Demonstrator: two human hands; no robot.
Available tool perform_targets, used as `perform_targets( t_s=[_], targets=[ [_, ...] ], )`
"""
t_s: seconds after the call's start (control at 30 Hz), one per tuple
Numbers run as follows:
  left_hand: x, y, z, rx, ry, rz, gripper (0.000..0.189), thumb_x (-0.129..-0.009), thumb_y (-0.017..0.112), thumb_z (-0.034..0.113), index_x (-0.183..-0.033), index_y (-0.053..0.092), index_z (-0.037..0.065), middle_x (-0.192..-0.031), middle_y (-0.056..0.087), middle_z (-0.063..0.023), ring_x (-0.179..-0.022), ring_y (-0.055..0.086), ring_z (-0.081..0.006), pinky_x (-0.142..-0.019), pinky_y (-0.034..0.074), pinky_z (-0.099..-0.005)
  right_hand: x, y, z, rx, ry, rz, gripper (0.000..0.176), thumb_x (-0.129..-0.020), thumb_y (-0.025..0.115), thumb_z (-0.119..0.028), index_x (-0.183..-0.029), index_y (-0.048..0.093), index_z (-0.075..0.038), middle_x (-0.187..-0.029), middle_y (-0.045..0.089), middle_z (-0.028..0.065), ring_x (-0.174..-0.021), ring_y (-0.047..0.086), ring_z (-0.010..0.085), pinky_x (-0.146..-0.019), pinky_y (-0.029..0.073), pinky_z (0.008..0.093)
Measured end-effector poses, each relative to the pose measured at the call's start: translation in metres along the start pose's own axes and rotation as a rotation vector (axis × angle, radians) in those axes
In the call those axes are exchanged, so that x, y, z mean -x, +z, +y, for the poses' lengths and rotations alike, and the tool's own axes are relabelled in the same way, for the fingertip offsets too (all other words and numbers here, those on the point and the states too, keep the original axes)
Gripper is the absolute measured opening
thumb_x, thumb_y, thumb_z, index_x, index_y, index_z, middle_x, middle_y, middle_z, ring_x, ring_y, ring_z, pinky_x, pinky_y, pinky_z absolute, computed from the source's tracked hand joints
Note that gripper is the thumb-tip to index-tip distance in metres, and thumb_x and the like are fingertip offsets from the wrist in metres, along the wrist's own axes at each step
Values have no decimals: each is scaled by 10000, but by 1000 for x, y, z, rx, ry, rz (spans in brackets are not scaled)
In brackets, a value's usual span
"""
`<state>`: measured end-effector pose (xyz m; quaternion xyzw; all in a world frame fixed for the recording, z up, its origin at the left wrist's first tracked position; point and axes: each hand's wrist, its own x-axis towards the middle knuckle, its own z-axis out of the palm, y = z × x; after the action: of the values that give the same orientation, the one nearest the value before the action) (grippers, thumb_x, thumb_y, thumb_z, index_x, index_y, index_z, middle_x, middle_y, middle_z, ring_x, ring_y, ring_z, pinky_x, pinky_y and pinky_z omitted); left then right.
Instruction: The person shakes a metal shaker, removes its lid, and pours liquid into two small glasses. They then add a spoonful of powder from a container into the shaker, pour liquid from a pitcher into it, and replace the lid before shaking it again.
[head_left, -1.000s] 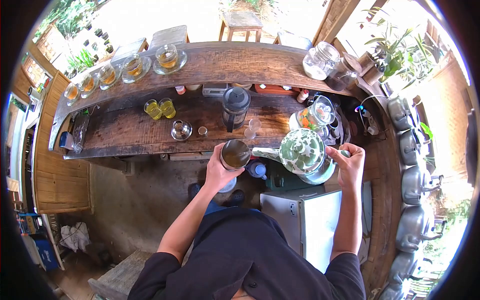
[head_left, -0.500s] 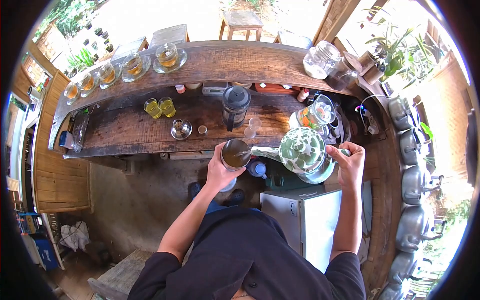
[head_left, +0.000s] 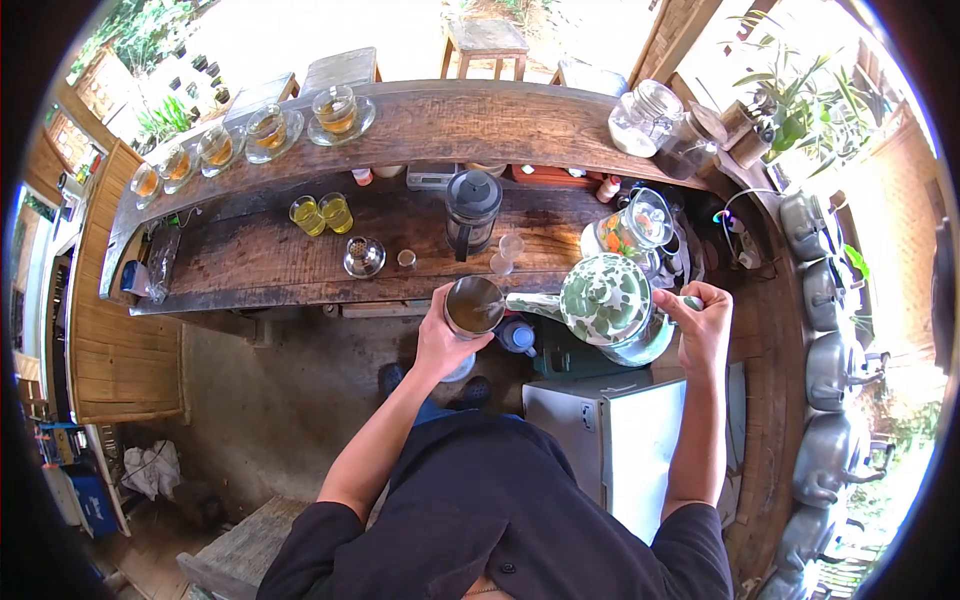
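Observation:
My left hand [head_left: 447,340] is wrapped around a metal cup [head_left: 474,312] with brownish liquid inside, held in front of the counter's near edge. In my right hand [head_left: 702,325] is the handle of a green-and-white speckled enamel kettle [head_left: 605,300]. The kettle's spout points left and its tip meets the cup's rim; a thin pale streak shows at the cup's inner side. Beyond the cup stand a French press [head_left: 472,212], small clear cups [head_left: 505,255] and a metal shaker top [head_left: 364,257]. Behind the kettle is a glass jar with an orange pattern [head_left: 622,232].
Several glass cups of amber drink on saucers [head_left: 340,112] line the raised wooden ledge [head_left: 480,120]. Two glasses of yellow liquid [head_left: 322,214] stand on the lower counter. Lidded jars [head_left: 645,118] are at the back right. Metal kettles [head_left: 830,370] line the right side, past a white box-shaped appliance [head_left: 640,430].
Almost nothing differs. Both hands keep hold of the cup and kettle in nearly the same place, and the whole view has shifted very slightly.

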<state>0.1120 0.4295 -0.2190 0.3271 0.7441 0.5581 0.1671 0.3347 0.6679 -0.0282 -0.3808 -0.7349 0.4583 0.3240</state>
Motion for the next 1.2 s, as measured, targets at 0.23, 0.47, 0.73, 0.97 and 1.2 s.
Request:
perform_targets(
  t_s=[0.23, 0.47, 0.73, 0.97, 1.2],
  targets=[
    [0, 7, -3, 15, 1, -7, 887, -634, 966, 169, -1359, 465, 69, -1215, 685, -130, -1142, 681, -274, -988, 531, -396, 0, -2, 1, 4, 7, -1, 580, -717, 977, -321, -570, 459, -104, -560, 384, -74, -540, 296, 36, -523, 204, 266],
    [0, 8, -4, 36, 4, -21, 879, -643, 947, 184, -1369, 461, 89, -1224, 679, -163, -1161, 671, -345, -984, 528, -419, -2, -2, 7, 7, 3, -10, 575, -717, 977, -326, -570, 468, -101, -558, 399, -70, -534, 310, 36, -523, 212, 262],
    [-5, 8, -4, 24, 10, -18, 881, -634, 966, 159, -1353, 464, 72, -1207, 699, -134, -1135, 690, -266, -978, 536, -392, -4, 0, 10, -14, 30, -13, 577, -713, 981, -314, -565, 469, -93, -556, 401, -78, -534, 303, 32, -519, 199, 262],
    [-10, 10, 2, 42, 7, -23, 883, -635, 965, 156, -1358, 465, 75, -1224, 690, -126, -1152, 680, -261, -988, 531, -387, -2, 8, 20, -87, 30, 18, 568, -724, 977, -284, -562, 468, -90, -559, 414, -76, -540, 317, 26, -515, 203, 251],
    [-16, 14, 11, 78, 2, -49, 870, -652, 946, 167, -1373, 464, 95, -1236, 676, -148, -1171, 670, -308, -995, 522, -399, 4, 10, 35, -87, 101, 49, 540, -729, 974, -233, -577, 479, -81, -575, 443, -72, -544, 336, 28, -519, 224, 249]
  ],
)
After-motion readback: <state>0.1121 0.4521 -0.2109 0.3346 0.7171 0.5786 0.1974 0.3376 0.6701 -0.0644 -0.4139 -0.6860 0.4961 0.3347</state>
